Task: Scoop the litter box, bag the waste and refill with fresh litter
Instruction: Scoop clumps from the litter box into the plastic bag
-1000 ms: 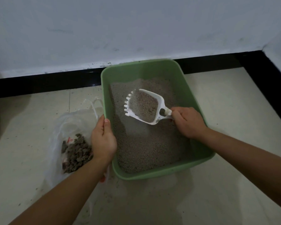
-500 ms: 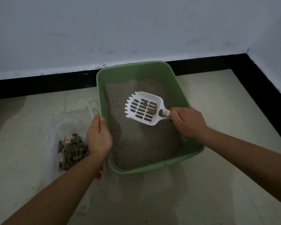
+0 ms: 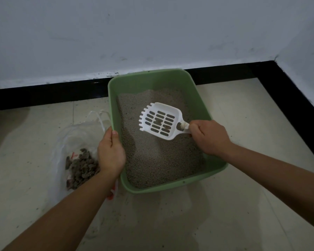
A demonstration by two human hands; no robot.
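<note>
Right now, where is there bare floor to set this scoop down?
Bare tile lies right of the litter box, between its wall and the black skirting, nearest the right hand holding the scoop. In front of the box is free too. Left is crowded: the plastic bag of clumps lies beside the box by the left hand.

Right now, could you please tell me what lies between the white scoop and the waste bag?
In the head view, a strip of litter, then the litter box at its left rim, which the left hand grips.
</note>
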